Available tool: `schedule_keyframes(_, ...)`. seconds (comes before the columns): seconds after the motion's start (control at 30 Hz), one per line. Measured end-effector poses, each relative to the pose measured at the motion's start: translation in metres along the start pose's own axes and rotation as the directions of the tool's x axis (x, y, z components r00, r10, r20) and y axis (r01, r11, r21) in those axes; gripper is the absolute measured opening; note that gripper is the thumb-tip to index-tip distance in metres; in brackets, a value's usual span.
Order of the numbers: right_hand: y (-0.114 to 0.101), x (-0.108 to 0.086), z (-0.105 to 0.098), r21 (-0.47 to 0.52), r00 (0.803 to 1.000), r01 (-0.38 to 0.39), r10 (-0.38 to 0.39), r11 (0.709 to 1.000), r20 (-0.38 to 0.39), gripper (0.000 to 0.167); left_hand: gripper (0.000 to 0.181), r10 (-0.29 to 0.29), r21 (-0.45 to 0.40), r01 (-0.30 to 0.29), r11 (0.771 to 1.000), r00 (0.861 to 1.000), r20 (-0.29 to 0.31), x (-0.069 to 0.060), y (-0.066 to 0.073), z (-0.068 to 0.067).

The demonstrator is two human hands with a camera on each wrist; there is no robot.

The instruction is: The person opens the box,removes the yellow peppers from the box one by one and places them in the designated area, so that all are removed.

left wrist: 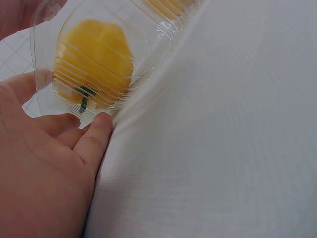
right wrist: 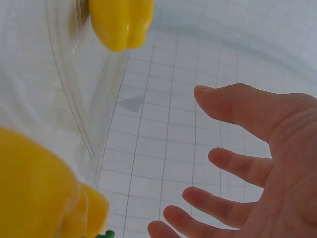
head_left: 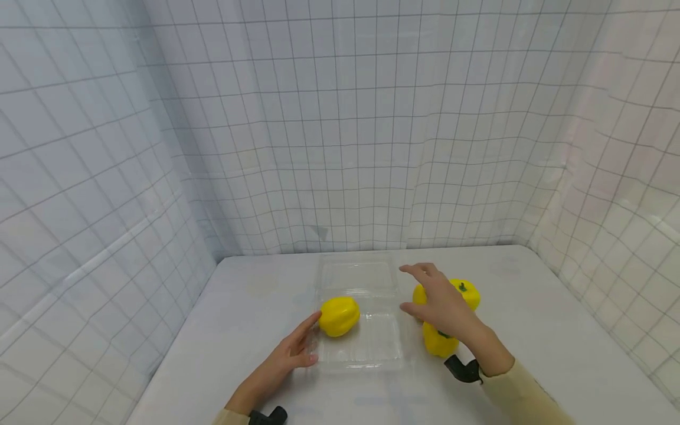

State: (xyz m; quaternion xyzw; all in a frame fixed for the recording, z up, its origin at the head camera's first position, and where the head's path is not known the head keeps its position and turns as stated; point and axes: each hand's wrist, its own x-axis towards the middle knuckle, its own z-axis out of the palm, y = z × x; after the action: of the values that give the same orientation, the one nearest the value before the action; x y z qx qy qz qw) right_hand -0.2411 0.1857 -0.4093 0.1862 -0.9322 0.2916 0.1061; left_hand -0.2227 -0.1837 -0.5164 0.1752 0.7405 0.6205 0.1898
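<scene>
A clear plastic clamshell box lies on the table with its lid folded back toward the wall. One yellow bell pepper sits at the left of its base; its green stem shows through the ribbed side in the left wrist view. My left hand rests against the box's left side, its fairly straight fingers touching the plastic. Over yellow peppers at the box's right hovers my right hand, fingers spread and holding nothing. It partly hides a front pepper and two behind it, one with a visible stem.
White table surrounds the box on both sides. Grid-patterned white sheeting hangs at the back, left and right. Black straps with small dark devices sit on both wrists, below cream sleeves.
</scene>
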Motion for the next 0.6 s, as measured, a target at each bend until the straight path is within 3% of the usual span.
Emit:
schedule_keyframes(0.27, -0.021, 0.007, 0.031, -0.009, 0.998, 0.019, -0.018, 1.000, 0.065, 0.071, 0.074, 0.000, 0.006, 0.000, 1.000, 1.000, 0.001, 0.002, -0.003, -0.001)
schedule_keyframes(0.6, -0.041, 0.016, 0.052, 0.018, 0.991, 0.086, -0.087, 0.996, 0.100, 0.069, 0.074, -0.021, 0.008, 0.021, 1.000, 1.000, -0.021, 0.003, -0.002, 0.000)
